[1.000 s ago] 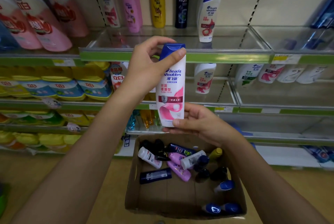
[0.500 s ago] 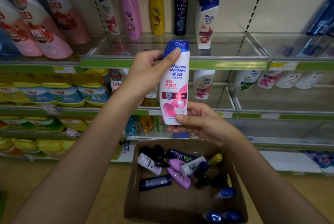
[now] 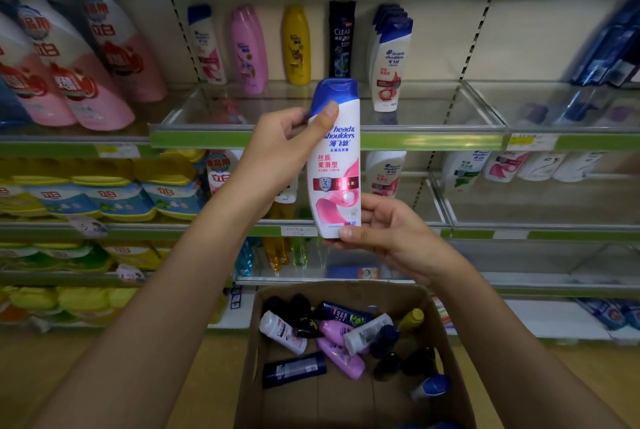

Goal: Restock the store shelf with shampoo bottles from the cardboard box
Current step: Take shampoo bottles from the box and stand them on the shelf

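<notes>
Pink detergent pouches (image 3: 86, 82) crowd the left shelves. Ahead, a glass-fronted shelf (image 3: 325, 139) carries upright bottles at its back. Before it, the left hand (image 3: 277, 154) grips the white, blue-capped shampoo bottle (image 3: 335, 165) near its cap; the right hand (image 3: 388, 234) pinches its base. The cardboard box (image 3: 346, 404) below holds loose bottles.

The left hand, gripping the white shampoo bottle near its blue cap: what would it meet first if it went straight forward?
Probably the green front rail of the clear shelf; depth is unclear.
</notes>
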{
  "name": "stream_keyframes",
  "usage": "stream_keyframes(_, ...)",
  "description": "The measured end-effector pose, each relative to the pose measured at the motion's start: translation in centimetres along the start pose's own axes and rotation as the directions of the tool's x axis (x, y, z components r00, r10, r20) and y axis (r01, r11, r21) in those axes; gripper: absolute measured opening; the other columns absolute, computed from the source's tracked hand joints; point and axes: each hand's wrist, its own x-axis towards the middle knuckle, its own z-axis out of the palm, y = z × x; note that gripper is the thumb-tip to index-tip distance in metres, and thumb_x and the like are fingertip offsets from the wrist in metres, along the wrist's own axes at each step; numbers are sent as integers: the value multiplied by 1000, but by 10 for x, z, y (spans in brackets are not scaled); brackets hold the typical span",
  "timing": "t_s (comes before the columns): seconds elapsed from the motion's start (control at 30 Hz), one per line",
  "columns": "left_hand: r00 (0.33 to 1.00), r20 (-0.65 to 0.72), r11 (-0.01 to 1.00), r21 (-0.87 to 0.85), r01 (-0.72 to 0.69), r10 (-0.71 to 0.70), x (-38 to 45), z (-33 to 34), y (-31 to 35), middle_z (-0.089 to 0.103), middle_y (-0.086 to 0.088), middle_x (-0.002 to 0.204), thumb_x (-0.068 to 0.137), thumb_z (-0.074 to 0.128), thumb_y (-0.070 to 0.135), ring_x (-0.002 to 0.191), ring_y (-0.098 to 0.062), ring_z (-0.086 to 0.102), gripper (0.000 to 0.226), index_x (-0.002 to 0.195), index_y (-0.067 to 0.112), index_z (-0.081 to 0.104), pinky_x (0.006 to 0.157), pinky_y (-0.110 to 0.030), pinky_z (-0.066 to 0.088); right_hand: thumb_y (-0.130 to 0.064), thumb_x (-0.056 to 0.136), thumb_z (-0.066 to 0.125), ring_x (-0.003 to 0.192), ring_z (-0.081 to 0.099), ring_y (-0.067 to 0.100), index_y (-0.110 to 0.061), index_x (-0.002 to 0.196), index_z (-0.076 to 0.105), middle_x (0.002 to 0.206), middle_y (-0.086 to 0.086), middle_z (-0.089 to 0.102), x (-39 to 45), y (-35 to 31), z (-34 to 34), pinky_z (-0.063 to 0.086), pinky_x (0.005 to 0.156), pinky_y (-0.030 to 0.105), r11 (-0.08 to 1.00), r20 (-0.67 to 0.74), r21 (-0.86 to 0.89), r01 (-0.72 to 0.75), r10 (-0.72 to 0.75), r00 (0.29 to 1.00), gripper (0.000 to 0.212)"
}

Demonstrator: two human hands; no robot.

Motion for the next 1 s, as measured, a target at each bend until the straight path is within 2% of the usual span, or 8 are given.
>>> stream_keyframes(0.17, 997, 69, 998, -44, 47, -44, -25, 4, -30, 74, 12, 94, 75, 65, 40, 87, -3, 70, 32, 104, 26, 66, 66, -14, 53, 1, 68, 70, 99, 69, 25, 4, 127, 45, 106, 14, 72, 6, -5, -1, 56, 90, 38, 999, -97, -31, 38, -41, 994, 65)
stream_keyframes(0.27, 997, 79, 994, -100, 35, -28, -32, 4, -38, 74, 16, 93, 81, 63, 31, 87, -1, 69, 21, 102, 27, 66, 65, -11, 51, 6, 70, 71, 100, 69, 24, 8, 124, 39, 103, 14, 72, 7, -4, 1, 56, 89, 34, 995, -138, -96, 29, -42, 990, 63)
stream_keyframes(0.43, 998, 58, 987, -157, 23, -14, -32, -2, -45, 75, 9, 91, 78, 61, 33, 86, -8, 71, 22, 97, 23, 69, 67, -16, 54, -21, 67, 77, 100, 68, 18, -9, 108, 54, 101, 0, 73, 3, -14, -1, 55, 88, 31, 941, -170, -335, 48, -110, 979, 49)
stream_keyframes(0.5, 997, 69, 986, -163, 36, -25, -32, -5, -48, 75, 10, 89, 77, 62, 32, 85, -8, 71, 21, 96, 25, 68, 68, -16, 54, -28, 72, 74, 103, 67, 18, -12, 108, 58, 105, -2, 71, 5, -27, -5, 55, 90, 33, 940, -238, -316, 130, -211, 948, 43)
stream_keyframes(0.6, 993, 104, 983, -168, 76, -59, -34, -7, -54, 75, 7, 91, 75, 64, 34, 87, -11, 71, 25, 97, 23, 69, 71, -19, 55, -26, 78, 67, 110, 65, 23, -8, 121, 57, 117, 7, 68, 13, -49, -2, 55, 90, 32, 932, -286, -283, 227, -307, 908, 48)
stream_keyframes(0.7, 987, 134, 977, -181, 114, -91, -36, -5, -57, 75, 6, 92, 75, 65, 34, 86, -11, 72, 28, 99, 20, 69, 71, -20, 55, -26, 77, 68, 106, 68, 23, -10, 126, 56, 116, 8, 70, 23, -63, 9, 56, 86, 34, 920, -265, -329, 215, -309, 913, 53)
stream_keyframes(0.8, 981, 164, 970, -201, 138, -105, -38, -8, -58, 75, 4, 95, 76, 64, 34, 89, -12, 71, 32, 103, 19, 67, 75, -22, 56, -20, 76, 69, 96, 71, 24, -6, 120, 60, 107, 10, 73, 31, -65, 18, 57, 74, 31, 927, -273, -305, 218, -304, 912, 46)
stream_keyframes(1.0, 957, 256, 984, -78, 162, -137, -42, -33, -69, 73, 7, 104, 68, 73, 30, 100, -9, 68, 43, 109, 20, 66, 92, -30, 52, -10, 85, 66, 94, 72, 22, -8, 118, 62, 102, 7, 75, 43, -71, 28, 58, 78, 32, 930, -333, -274, 247, -333, 882, 33)
